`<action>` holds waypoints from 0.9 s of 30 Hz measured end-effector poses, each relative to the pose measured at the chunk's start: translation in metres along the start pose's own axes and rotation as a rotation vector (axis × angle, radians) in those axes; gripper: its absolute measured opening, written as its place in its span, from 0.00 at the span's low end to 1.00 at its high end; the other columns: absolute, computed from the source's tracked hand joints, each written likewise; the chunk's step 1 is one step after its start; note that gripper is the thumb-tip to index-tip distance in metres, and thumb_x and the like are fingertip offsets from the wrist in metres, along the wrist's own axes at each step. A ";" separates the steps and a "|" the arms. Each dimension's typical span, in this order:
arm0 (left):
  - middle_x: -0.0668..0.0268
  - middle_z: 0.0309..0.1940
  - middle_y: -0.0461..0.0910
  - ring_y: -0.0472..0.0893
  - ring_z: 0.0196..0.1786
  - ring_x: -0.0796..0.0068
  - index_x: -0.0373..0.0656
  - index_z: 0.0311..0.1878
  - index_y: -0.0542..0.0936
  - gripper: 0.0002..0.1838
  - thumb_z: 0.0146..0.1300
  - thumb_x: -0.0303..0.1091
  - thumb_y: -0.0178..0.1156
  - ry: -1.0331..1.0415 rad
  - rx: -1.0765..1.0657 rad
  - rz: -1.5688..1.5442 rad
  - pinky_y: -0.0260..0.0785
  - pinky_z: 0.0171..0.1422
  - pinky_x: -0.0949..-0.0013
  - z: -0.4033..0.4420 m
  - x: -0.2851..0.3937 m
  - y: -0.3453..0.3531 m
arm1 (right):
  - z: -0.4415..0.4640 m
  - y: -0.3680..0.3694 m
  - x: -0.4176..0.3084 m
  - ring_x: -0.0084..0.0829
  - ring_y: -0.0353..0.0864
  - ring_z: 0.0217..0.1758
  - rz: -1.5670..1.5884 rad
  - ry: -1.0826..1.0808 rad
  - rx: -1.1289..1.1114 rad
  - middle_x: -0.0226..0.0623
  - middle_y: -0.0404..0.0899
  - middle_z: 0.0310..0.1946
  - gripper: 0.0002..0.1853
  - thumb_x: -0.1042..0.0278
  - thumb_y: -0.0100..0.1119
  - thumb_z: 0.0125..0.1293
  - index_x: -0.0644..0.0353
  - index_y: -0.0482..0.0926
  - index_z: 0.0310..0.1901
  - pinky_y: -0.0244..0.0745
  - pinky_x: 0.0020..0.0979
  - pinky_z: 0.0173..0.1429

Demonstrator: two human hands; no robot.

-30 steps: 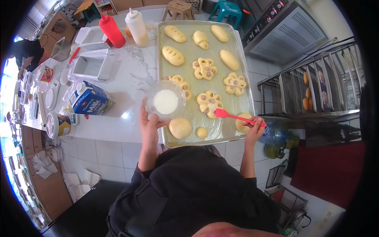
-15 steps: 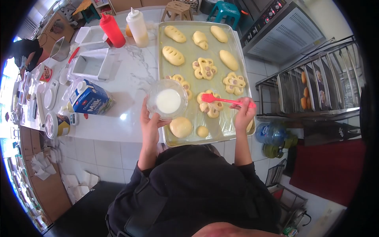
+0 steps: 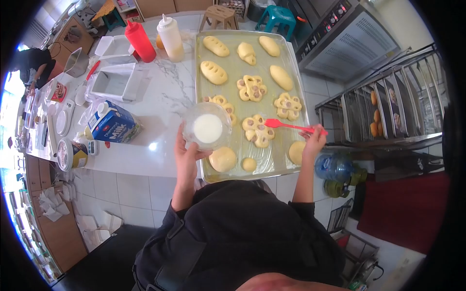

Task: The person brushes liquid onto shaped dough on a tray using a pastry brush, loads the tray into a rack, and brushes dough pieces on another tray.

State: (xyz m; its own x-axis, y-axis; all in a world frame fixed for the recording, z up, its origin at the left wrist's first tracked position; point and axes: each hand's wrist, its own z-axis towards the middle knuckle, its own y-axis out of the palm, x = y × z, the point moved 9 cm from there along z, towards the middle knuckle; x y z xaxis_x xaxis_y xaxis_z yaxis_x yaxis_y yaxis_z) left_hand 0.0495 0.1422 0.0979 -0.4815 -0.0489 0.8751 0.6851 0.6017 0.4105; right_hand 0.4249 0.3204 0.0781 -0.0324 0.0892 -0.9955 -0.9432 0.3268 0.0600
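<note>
My left hand (image 3: pixel 187 157) grips a clear bowl (image 3: pixel 208 109) of white liquid, held over the left edge of a baking tray (image 3: pixel 286 170). In my right hand (image 3: pixel 314 140) is a red pastry brush (image 3: pixel 296 127), its head at the right side of a flower-shaped dough (image 3: pixel 257 130) with brownish pieces in it. Under the bowl, another flower-shaped dough (image 3: pixel 227 107) is partly hidden. A round dough (image 3: pixel 223 159) and a small dough ball (image 3: pixel 249 164) lie near the tray's front edge. One more round dough (image 3: pixel 296 153) sits beside my right wrist.
Left on the marble table (image 3: pixel 160 111) stand a milk carton (image 3: pixel 114 123), loaf tins (image 3: pixel 114 81), a red squeeze bottle (image 3: pixel 141 42) and a white one (image 3: pixel 171 40). An oven (image 3: pixel 352 43) and tray rack (image 3: pixel 388 106) are at right. Another person (image 3: pixel 31 65) is at far left.
My right hand has moved right and slightly down with the brush, whose head slid from the flower-shaped dough's middle to its right side. The bowl stays nearly in place.
</note>
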 end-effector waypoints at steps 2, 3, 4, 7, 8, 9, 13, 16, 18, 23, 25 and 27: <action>0.53 0.55 0.67 0.78 0.48 0.61 0.36 0.67 0.52 0.34 0.53 0.17 0.42 0.003 -0.006 -0.004 0.81 0.37 0.70 -0.001 -0.001 0.002 | -0.006 -0.011 -0.001 0.26 0.76 0.23 0.029 0.012 0.032 0.38 0.73 0.27 0.14 0.60 0.43 0.70 0.63 0.67 0.32 0.79 0.29 0.28; 0.53 0.55 0.66 0.78 0.48 0.61 0.36 0.67 0.52 0.34 0.53 0.17 0.42 0.000 -0.012 -0.003 0.81 0.38 0.70 0.000 -0.003 0.004 | -0.009 -0.016 0.002 0.26 0.76 0.23 0.024 0.036 0.028 0.38 0.73 0.27 0.15 0.59 0.43 0.70 0.63 0.67 0.32 0.79 0.29 0.28; 0.53 0.56 0.66 0.78 0.48 0.61 0.35 0.67 0.51 0.34 0.53 0.17 0.41 -0.006 -0.017 0.001 0.81 0.38 0.70 0.000 -0.005 0.005 | -0.013 -0.020 0.006 0.26 0.76 0.23 0.019 0.063 0.026 0.38 0.73 0.27 0.15 0.59 0.43 0.70 0.63 0.67 0.32 0.79 0.29 0.28; 0.52 0.56 0.65 0.78 0.48 0.61 0.35 0.67 0.51 0.34 0.53 0.17 0.41 -0.003 -0.050 0.019 0.81 0.37 0.70 0.002 -0.004 0.008 | -0.020 -0.032 -0.002 0.26 0.75 0.22 0.050 0.028 0.067 0.37 0.73 0.27 0.15 0.59 0.43 0.70 0.63 0.67 0.32 0.78 0.27 0.28; 0.52 0.56 0.65 0.78 0.48 0.61 0.35 0.67 0.50 0.34 0.53 0.17 0.41 -0.005 -0.064 0.027 0.81 0.37 0.70 0.003 -0.005 0.009 | -0.021 -0.033 -0.002 0.26 0.76 0.23 0.013 0.020 0.042 0.37 0.73 0.26 0.15 0.59 0.42 0.70 0.63 0.67 0.32 0.78 0.27 0.28; 0.52 0.56 0.65 0.78 0.47 0.61 0.34 0.67 0.50 0.34 0.53 0.17 0.41 -0.003 -0.074 0.028 0.81 0.37 0.70 0.003 -0.005 0.009 | -0.020 -0.031 -0.004 0.26 0.76 0.23 -0.026 0.013 0.015 0.37 0.73 0.26 0.15 0.60 0.42 0.70 0.64 0.67 0.32 0.78 0.26 0.27; 0.51 0.56 0.65 0.79 0.46 0.60 0.34 0.67 0.50 0.34 0.53 0.16 0.41 0.012 -0.081 0.018 0.81 0.37 0.70 0.003 -0.003 0.011 | -0.033 -0.017 -0.057 0.25 0.75 0.23 0.047 -0.120 0.029 0.36 0.72 0.27 0.15 0.60 0.41 0.71 0.63 0.67 0.32 0.75 0.25 0.27; 0.50 0.56 0.65 0.80 0.44 0.60 0.35 0.68 0.50 0.35 0.53 0.16 0.40 -0.004 -0.093 0.016 0.81 0.37 0.70 0.002 -0.008 0.013 | -0.047 0.010 -0.100 0.26 0.75 0.22 0.202 -0.172 -0.026 0.37 0.72 0.28 0.15 0.61 0.41 0.71 0.63 0.67 0.31 0.76 0.25 0.28; 0.50 0.57 0.65 0.81 0.42 0.60 0.37 0.68 0.49 0.35 0.53 0.15 0.40 -0.027 -0.112 0.026 0.81 0.37 0.70 0.000 -0.013 0.016 | -0.059 0.033 -0.108 0.26 0.76 0.22 0.261 -0.168 -0.123 0.38 0.72 0.29 0.15 0.62 0.40 0.71 0.63 0.67 0.31 0.77 0.25 0.27; 0.50 0.58 0.63 0.81 0.39 0.60 0.39 0.68 0.50 0.36 0.52 0.14 0.39 -0.091 -0.156 0.042 0.81 0.36 0.71 -0.007 -0.022 0.024 | -0.104 0.104 -0.102 0.27 0.77 0.22 0.157 -0.182 -0.447 0.39 0.72 0.29 0.15 0.62 0.39 0.71 0.66 0.67 0.32 0.78 0.26 0.25; 0.53 0.56 0.67 0.81 0.41 0.62 0.40 0.68 0.52 0.34 0.54 0.16 0.41 -0.087 -0.146 0.066 0.80 0.36 0.70 -0.009 -0.025 0.025 | -0.113 0.118 -0.091 0.27 0.76 0.22 0.053 -0.192 -0.528 0.39 0.71 0.28 0.16 0.62 0.39 0.71 0.66 0.67 0.32 0.78 0.28 0.24; 0.53 0.56 0.67 0.81 0.41 0.61 0.40 0.68 0.52 0.34 0.54 0.16 0.41 -0.092 -0.152 0.064 0.80 0.36 0.69 -0.009 -0.026 0.026 | -0.110 0.114 -0.090 0.27 0.76 0.22 0.089 -0.150 -0.500 0.39 0.71 0.27 0.16 0.61 0.39 0.71 0.65 0.66 0.31 0.78 0.28 0.25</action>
State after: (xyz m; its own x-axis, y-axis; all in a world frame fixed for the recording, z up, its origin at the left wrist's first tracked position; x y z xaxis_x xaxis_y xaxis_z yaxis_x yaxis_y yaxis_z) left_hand 0.0846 0.1522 0.0877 -0.4768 0.0628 0.8768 0.7876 0.4734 0.3944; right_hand 0.2835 0.2462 0.1662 -0.1067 0.2414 -0.9645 -0.9826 -0.1739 0.0652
